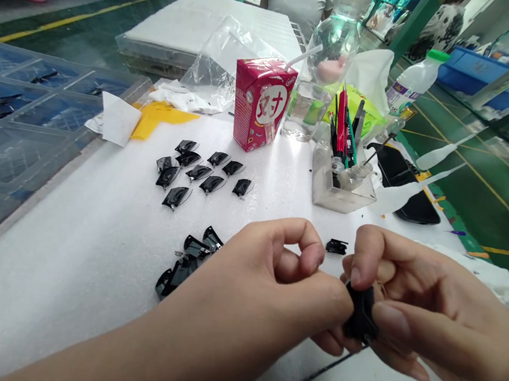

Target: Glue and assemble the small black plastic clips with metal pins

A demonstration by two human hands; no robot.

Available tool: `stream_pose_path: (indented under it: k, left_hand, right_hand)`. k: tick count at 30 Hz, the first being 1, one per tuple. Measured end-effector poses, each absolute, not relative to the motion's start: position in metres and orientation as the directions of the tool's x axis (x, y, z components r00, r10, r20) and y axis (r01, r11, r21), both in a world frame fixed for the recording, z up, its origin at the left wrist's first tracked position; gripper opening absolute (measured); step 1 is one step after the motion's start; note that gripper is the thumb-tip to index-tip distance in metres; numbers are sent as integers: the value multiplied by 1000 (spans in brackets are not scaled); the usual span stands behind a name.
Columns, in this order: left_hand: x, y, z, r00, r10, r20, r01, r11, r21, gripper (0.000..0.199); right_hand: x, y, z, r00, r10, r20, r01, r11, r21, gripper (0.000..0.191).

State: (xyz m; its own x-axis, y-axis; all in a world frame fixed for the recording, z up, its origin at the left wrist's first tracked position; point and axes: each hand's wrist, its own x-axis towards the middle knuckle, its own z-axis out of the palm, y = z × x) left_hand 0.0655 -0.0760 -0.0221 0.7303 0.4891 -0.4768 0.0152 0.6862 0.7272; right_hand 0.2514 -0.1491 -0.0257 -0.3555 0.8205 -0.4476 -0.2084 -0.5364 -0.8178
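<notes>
My left hand (290,285) and my right hand (423,317) meet at the lower right, both closed around a small black part (360,317). My right thumb and forefinger pinch it from the right, while my left thumb presses its left side. Fingers hide much of it, so its exact kind is unclear. A thin black rod (319,373) slants across the white surface below my hands. Beyond the gap between them lies another small black piece (336,246). Dark glossy curved pieces (183,262) lie in a pile beside my left forearm, which partly covers them.
Several black pieces with clear edges (199,172) are spread farther back. A red drink carton (261,106), a glass (305,114) and a tool holder (342,194) stand behind my hands. A compartment tray (41,92) borders the left; a phone (403,182) lies right. Someone (297,1) is at the back.
</notes>
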Motion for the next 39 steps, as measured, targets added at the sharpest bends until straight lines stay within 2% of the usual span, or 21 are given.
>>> stream_pose_path:
  k: [13,18,22,27,35,39]
  left_hand:
    - [59,-77,-21,788,477,-390,6,628,778,35]
    - [63,-77,-17,737,560,-378,-14,572,820,35]
    - [64,-78,-19,729,608,-315,-39,496,868,32]
    - [63,-80,-23,738,622,-262,-123,506,854,30]
    - [61,-79,-21,734,624,-270,-97,490,866,29]
    - [63,-79,-18,722,615,-318,-59,512,857,31]
  right_hand:
    - [254,-150,-28,-342,862,-374,-237,-464,-854,25]
    - [253,-144,-34,-354,878,-321,-253,-420,-871,26]
    - [252,-141,-35,-359,889,-284,-278,-393,-877,28]
    - [254,-144,-36,-371,885,-282,-258,-390,-884,32]
    - [250,-139,-35,-367,887,-280,-265,-388,-883,34]
    - [250,-140,-32,-358,888,-287,-257,-390,-884,37]
